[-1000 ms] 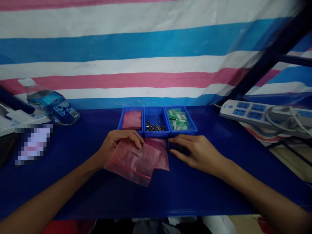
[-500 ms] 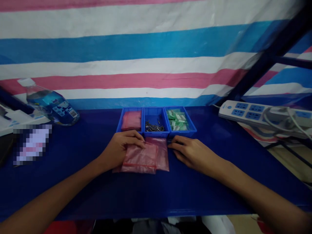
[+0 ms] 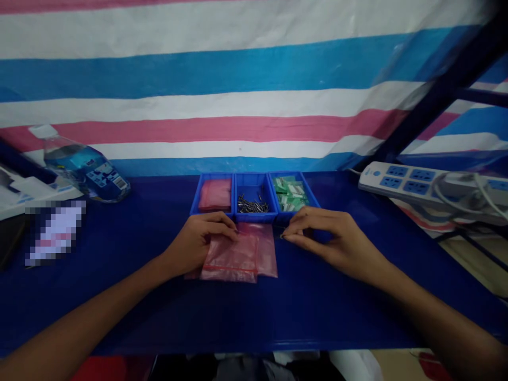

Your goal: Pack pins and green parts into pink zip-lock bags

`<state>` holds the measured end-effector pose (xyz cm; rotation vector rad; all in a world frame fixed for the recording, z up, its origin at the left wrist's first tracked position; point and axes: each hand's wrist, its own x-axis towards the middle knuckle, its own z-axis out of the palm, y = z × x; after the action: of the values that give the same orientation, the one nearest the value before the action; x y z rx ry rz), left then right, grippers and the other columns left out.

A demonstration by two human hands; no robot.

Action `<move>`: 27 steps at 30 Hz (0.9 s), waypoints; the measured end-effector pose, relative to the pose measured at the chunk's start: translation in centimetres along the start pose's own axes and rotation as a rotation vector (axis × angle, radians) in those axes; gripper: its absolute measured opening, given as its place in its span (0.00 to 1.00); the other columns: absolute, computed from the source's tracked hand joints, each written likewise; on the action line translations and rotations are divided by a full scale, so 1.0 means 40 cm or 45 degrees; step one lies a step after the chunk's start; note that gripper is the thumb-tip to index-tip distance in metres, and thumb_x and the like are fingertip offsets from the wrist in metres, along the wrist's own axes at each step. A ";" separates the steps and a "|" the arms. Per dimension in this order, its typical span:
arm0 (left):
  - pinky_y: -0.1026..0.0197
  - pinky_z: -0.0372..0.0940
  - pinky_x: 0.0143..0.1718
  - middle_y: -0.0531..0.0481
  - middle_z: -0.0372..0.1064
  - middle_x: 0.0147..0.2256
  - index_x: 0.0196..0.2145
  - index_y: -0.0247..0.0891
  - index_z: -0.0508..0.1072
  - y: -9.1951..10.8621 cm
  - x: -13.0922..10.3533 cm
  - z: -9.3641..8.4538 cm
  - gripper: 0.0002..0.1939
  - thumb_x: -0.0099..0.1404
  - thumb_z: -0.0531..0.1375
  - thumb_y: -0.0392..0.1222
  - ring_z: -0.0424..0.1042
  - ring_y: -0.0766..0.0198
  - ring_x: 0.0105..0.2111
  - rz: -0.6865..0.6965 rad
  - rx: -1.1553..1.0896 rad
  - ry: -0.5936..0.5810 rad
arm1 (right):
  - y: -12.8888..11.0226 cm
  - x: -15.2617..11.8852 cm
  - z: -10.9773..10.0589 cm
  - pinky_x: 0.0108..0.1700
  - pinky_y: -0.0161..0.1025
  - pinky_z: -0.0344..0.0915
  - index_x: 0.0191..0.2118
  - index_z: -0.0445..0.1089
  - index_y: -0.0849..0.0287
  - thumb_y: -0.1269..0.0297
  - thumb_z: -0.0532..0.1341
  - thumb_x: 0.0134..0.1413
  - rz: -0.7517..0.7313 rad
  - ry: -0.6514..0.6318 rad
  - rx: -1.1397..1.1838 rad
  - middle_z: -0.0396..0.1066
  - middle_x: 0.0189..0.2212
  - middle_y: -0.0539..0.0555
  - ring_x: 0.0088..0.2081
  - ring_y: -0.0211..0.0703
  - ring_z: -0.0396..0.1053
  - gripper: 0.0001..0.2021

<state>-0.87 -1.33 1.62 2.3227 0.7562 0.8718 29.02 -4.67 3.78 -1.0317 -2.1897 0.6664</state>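
Pink zip bags [image 3: 232, 256] lie overlapping on the blue table, in front of three blue bins. My left hand [image 3: 206, 238] pinches the top bag near its upper left part. To the right of the bags, my right hand [image 3: 329, 238] has thumb and fingertips pressed together on something small and thin, too small to name. The left bin holds a stack of pink bags [image 3: 215, 194], the middle one small metal pins [image 3: 252, 205], the right one green-and-white packets [image 3: 291, 193].
A plastic bottle [image 3: 87, 168] leans at the back left beside a white power strip [image 3: 43, 198]. Another power strip [image 3: 413, 182] with cables is at the right, near a dark metal frame bar. Striped sheeting [image 3: 238, 127] hangs behind the table [image 3: 159, 312].
My right hand has lifted slightly and turned, its thumb and fingertips now together at the right of the bags. My left hand stays on the bag.
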 end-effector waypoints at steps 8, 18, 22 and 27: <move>0.62 0.70 0.37 0.47 0.75 0.37 0.35 0.39 0.80 0.003 0.001 0.003 0.22 0.55 0.51 0.23 0.75 0.65 0.36 0.014 -0.009 0.005 | 0.003 0.015 0.049 0.26 0.34 0.72 0.53 0.71 0.59 0.60 0.62 0.61 0.324 0.275 0.611 0.77 0.38 0.57 0.30 0.38 0.74 0.16; 0.62 0.70 0.37 0.48 0.75 0.36 0.35 0.39 0.80 0.013 0.004 0.002 0.25 0.50 0.48 0.22 0.75 0.66 0.35 0.017 0.005 -0.008 | 0.054 -0.010 0.075 0.34 0.44 0.72 0.54 0.71 0.61 0.75 0.57 0.62 -0.275 -0.315 -0.962 0.73 0.40 0.58 0.39 0.50 0.73 0.16; 0.62 0.70 0.37 0.48 0.75 0.36 0.34 0.39 0.80 0.014 0.004 0.003 0.25 0.50 0.48 0.22 0.75 0.66 0.35 0.018 -0.009 -0.001 | 0.055 -0.008 0.075 0.35 0.44 0.71 0.47 0.73 0.64 0.75 0.57 0.62 -0.271 -0.329 -0.973 0.72 0.40 0.60 0.38 0.49 0.72 0.10; 0.63 0.70 0.38 0.49 0.75 0.37 0.35 0.39 0.80 0.005 0.000 0.006 0.27 0.47 0.48 0.21 0.75 0.66 0.36 0.013 -0.006 -0.010 | 0.018 0.002 0.046 0.37 0.38 0.69 0.40 0.74 0.60 0.66 0.58 0.65 -0.037 -0.099 -0.264 0.73 0.34 0.55 0.34 0.40 0.71 0.08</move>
<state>-0.64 -1.54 1.58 2.3264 0.7394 0.8676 28.02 -4.54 2.07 -1.0906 -2.3758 0.4813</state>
